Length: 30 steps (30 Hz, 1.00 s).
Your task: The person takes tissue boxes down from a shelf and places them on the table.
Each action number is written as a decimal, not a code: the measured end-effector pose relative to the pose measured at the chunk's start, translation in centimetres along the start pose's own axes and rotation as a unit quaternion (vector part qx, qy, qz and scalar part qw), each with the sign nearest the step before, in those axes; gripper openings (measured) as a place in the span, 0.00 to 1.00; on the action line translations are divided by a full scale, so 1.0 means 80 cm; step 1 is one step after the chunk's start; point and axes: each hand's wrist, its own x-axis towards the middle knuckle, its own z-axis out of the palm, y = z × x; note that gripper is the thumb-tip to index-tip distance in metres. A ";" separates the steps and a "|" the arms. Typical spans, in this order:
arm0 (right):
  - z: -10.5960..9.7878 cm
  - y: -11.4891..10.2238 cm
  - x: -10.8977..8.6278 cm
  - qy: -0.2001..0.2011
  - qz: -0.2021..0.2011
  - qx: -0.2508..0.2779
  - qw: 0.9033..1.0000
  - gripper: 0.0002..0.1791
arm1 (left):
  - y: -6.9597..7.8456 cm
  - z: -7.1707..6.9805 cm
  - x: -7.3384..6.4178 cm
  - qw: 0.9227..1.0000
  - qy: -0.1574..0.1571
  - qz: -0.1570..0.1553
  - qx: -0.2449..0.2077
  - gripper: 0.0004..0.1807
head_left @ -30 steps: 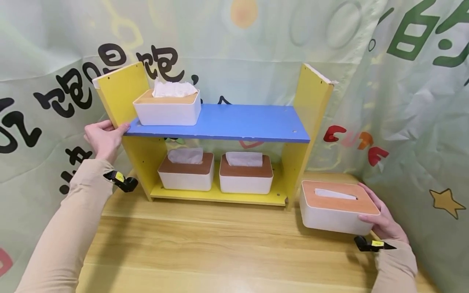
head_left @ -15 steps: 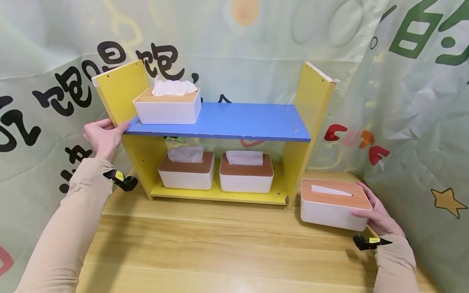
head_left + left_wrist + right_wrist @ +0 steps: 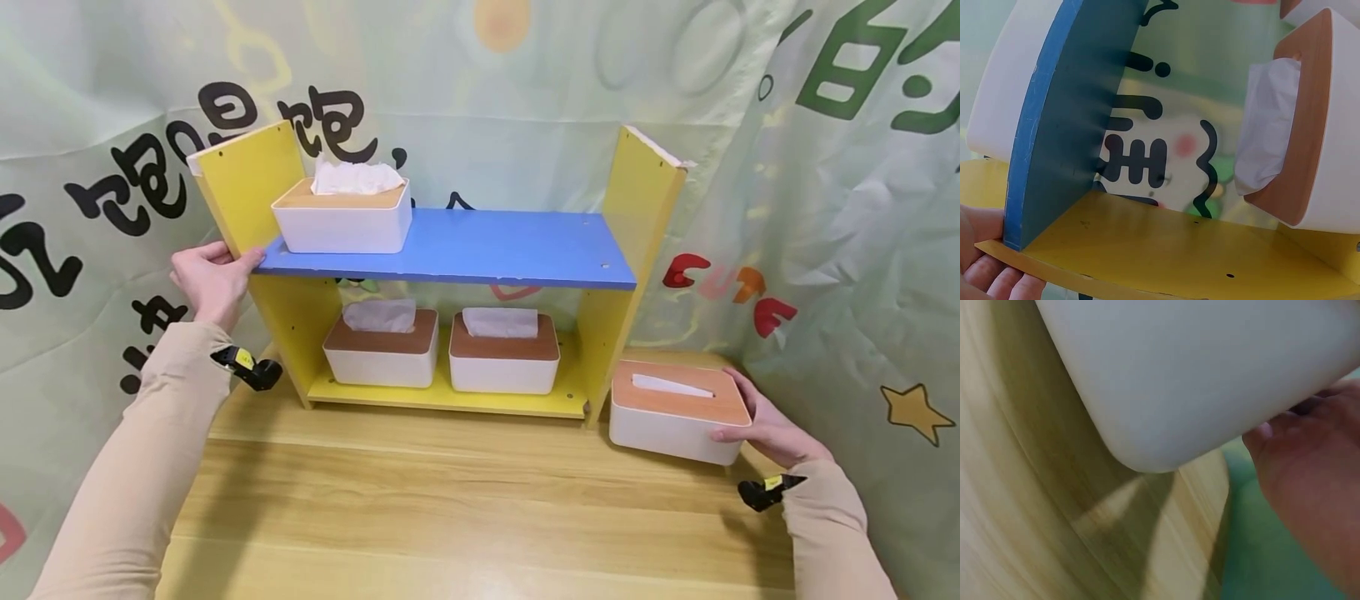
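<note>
Tissue box [image 3: 667, 427] is edging L vs. 0.5 s ago, R hand [image 3: 772, 429] gripping it just R of shelf [image 3: 517, 242]. L hand [image 3: 212, 282] is gripping L panel [image 3: 258, 185]; R panel [image 3: 637, 204] is standing betw. box & lower boxes [image 3: 504, 372].

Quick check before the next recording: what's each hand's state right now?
Left hand: closed, gripping the front edge of the left yellow side panel.
Right hand: closed, holding the rightmost tissue box.
</note>
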 end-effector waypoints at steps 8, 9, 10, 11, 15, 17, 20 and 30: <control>-0.004 -0.003 0.005 -0.015 0.044 -0.038 0.998 0.67 | 0.002 0.001 -0.001 1.000 0.004 0.000 0.001 0.30; -0.004 -0.003 0.005 -0.014 0.046 -0.042 0.998 0.67 | 0.002 0.002 -0.001 1.000 0.004 -0.001 0.001 0.30; -0.003 -0.003 0.005 -0.014 0.049 -0.044 0.998 0.68 | 0.002 0.002 -0.001 1.000 0.004 -0.001 0.000 0.30; -0.003 -0.002 0.005 -0.014 0.051 -0.044 0.998 0.68 | 0.002 0.002 -0.001 1.000 0.004 -0.001 0.000 0.30; -0.002 -0.001 0.005 -0.020 0.057 -0.037 0.998 0.69 | 0.002 0.003 -0.001 1.000 0.002 -0.005 -0.001 0.30; -0.002 0.000 0.006 -0.021 0.059 -0.031 0.998 0.70 | 0.002 0.003 -0.001 1.000 0.001 -0.005 -0.002 0.30; -0.002 0.001 0.009 -0.024 0.062 -0.026 0.997 0.70 | 0.001 0.003 -0.001 1.000 0.002 -0.002 -0.004 0.30; 0.000 0.003 0.016 -0.015 0.053 -0.021 0.998 0.68 | 0.000 0.002 0.000 1.000 0.001 0.007 -0.014 0.30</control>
